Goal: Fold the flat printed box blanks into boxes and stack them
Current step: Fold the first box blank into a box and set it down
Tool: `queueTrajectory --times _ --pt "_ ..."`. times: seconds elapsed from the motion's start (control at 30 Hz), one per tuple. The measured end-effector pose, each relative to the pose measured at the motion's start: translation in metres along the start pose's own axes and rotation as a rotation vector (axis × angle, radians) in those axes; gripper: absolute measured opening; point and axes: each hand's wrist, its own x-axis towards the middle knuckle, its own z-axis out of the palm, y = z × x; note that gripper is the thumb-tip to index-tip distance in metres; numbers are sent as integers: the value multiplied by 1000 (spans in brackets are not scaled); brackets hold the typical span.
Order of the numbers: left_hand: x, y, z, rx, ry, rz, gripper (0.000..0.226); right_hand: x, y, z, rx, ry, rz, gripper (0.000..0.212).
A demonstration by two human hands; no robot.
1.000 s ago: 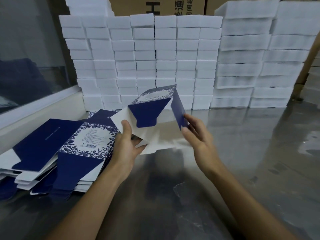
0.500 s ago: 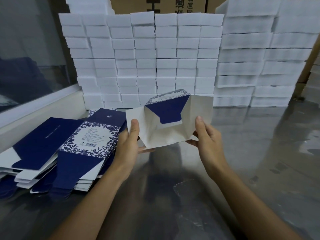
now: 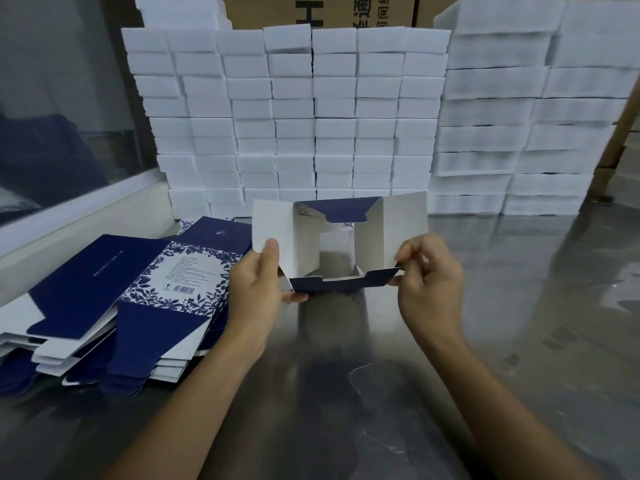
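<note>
I hold a half-opened box blank (image 3: 339, 244) up above the steel counter (image 3: 502, 306), its white inside facing me and the open end toward me. My left hand (image 3: 258, 289) grips the left flap, thumb on the white inner face and fingers curled behind. My right hand (image 3: 427, 282) pinches the right end of the near blue flap between thumb and fingertips.

Just left of my left hand lies a loose pile of flat blue printed blanks (image 3: 138, 292), fanned out and overhanging one another, reaching almost to my left wrist. Behind the box rises a wall of stacked white blocks (image 3: 294, 116), many columns wide, standing on the counter and closing off the far side. A second, wider set of white stacks (image 3: 519, 116) stands to the right of it. Brown cartons (image 3: 322, 12) show above them. On the left a white ledge (image 3: 79, 223) under a glass pane (image 3: 52, 98) borders the counter.

The bare steel runs from under my forearms out to the right, with only reflections and smears on it.
</note>
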Motion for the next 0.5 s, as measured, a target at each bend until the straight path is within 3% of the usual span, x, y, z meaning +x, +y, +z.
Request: queueTrajectory --times 0.17,0.27,0.4,0.5 --pt "9 -2 -9 -74 98 -100 30 -6 -1 6 -73 -306 53 74" --pt "10 -2 -9 -70 108 -100 31 -9 -2 8 -71 -441 49 69" --pt "7 -2 -9 17 96 -64 37 -7 -3 7 -70 -315 13 33" --pt "3 -3 -7 79 75 -25 36 -8 -6 8 -27 -180 16 21"
